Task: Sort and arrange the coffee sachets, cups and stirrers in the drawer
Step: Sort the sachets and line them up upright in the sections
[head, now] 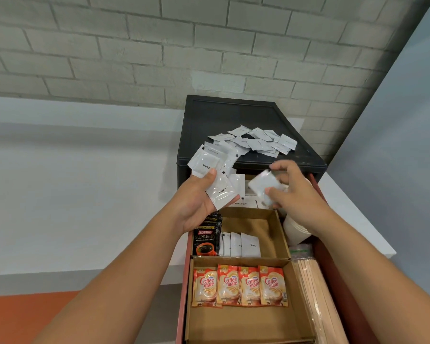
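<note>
My left hand (196, 202) holds a fanned bunch of white coffee sachets (212, 171) above the open drawer (184, 281). My right hand (289, 189) pinches one blurred white sachet (263, 186) beside it. More white sachets (256, 142) lie scattered on the dark cabinet top (209, 115). In the drawer, a cardboard compartment (263, 222) holds several upright white coffee sachets (241, 244) next to black Kopiko sachets (206, 239). The nearer compartment (238, 324) has a row of orange Coffee-mate sachets (240, 285). Wrapped wooden stirrers (313, 294) lie along the right side, with white cups (294, 229) behind them.
The cabinet stands against a white ledge (85, 194) below a grey brick wall (159, 45). A white shelf edge (358, 219) runs to the right. Orange floor (23, 319) shows at the lower left. White labelled sachets (241, 202) lie at the drawer's back.
</note>
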### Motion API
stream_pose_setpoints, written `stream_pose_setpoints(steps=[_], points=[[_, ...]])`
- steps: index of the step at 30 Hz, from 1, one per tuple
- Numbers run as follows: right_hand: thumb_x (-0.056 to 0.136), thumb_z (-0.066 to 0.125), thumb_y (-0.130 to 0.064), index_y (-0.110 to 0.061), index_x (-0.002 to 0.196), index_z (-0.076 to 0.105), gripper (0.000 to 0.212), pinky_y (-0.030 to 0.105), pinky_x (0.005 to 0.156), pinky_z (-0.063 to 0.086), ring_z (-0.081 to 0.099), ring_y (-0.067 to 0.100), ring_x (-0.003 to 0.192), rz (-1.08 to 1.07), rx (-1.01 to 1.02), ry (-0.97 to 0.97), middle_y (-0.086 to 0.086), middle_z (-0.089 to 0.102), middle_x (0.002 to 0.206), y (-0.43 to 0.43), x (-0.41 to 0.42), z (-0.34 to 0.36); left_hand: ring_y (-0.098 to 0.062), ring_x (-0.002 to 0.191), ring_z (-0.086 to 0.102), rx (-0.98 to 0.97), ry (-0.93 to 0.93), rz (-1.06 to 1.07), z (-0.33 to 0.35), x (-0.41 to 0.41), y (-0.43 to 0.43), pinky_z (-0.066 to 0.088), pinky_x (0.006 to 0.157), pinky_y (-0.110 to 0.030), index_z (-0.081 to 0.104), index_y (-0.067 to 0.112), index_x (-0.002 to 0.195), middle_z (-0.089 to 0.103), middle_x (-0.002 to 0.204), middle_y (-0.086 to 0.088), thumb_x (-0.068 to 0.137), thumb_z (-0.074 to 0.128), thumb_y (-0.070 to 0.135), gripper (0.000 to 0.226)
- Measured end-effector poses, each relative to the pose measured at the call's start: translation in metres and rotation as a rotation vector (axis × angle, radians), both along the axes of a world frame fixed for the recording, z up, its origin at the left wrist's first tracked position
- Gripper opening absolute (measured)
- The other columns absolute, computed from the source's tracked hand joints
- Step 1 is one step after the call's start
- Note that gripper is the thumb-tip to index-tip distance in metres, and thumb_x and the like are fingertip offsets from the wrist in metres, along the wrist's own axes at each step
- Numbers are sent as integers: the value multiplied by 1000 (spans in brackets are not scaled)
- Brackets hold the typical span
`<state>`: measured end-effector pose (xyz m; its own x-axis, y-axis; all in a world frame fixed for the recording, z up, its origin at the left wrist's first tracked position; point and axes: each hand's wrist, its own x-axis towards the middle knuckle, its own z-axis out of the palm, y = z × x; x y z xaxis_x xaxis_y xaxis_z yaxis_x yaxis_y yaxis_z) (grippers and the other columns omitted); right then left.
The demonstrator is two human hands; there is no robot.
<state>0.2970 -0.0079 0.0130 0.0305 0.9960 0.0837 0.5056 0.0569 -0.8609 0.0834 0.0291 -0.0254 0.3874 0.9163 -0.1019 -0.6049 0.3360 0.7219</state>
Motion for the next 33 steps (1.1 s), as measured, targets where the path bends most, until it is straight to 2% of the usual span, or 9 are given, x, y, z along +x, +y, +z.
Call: stream_pose_setpoints(steps=[5,9,12,16,22,25,28,31,33], points=[[88,69,-19,-40,105,53,32,16,62,49,57,9,93,123,-68,-357,-14,53,114,-11,1,-19,-28,104,70,5,18,-11,-1,1,0,60,73,-45,54,31,125,72,118,-4,102,49,17,28],[90,66,-14,-40,110,50,37,23,65,57,63,12,81,144,-135,-359,-18,48,106,-11,-2,-21,-27,101,72,-7,18,-1,-2,1,1,60,72,-46,56,33,119,72,113,-2,101,50,16,25],[90,62,-4,-31,96,58,29,32,75,58,62,19,88,207,-110,-348,-13,57,99,-12,-2,-21,-28,99,72,-17,8,4,-2,1,1,60,71,-46,57,32,119,73,111,-2,101,50,16,25],[85,66,-1,-34,75,67,34,10,81,40,50,8,100,273,-48,-395,-10,50,103,-17,-7,-23,-28,100,72,-13,22,10,-3,0,1,60,71,-45,56,31,122,74,110,-2,101,50,17,26],[92,53,-7,-30,83,71,31,18,76,47,60,7,92,230,-116,-413,-15,62,101,-23,-4,-34,-28,102,71,-13,36,14,-3,1,2,60,72,-46,52,30,131,68,123,-5,101,50,18,32],[91,58,-19,-29,82,71,18,11,66,42,60,3,84,186,-151,-431,-18,64,89,-22,-2,-43,-28,101,71,-23,28,14,-2,2,2,60,71,-46,54,30,127,69,121,-5,101,51,17,29],[88,63,-11,-32,85,56,22,7,54,36,51,1,71,182,-171,-541,-18,53,81,-20,0,-56,-28,101,71,-27,29,16,-2,2,2,60,70,-45,54,30,126,68,123,-5,101,51,17,29],[87,65,-8,-28,100,46,31,17,60,40,52,6,78,213,-243,-667,-10,55,93,-18,-2,-66,-27,98,72,-26,28,18,-3,1,1,60,69,-44,57,32,120,72,114,-2,101,52,17,25],[86,65,-6,-25,109,47,34,19,65,40,53,12,89,223,-253,-743,-3,57,108,-16,-4,-71,-26,97,73,-22,23,20,-3,1,1,60,69,-45,58,33,118,75,107,1,101,52,16,25]])
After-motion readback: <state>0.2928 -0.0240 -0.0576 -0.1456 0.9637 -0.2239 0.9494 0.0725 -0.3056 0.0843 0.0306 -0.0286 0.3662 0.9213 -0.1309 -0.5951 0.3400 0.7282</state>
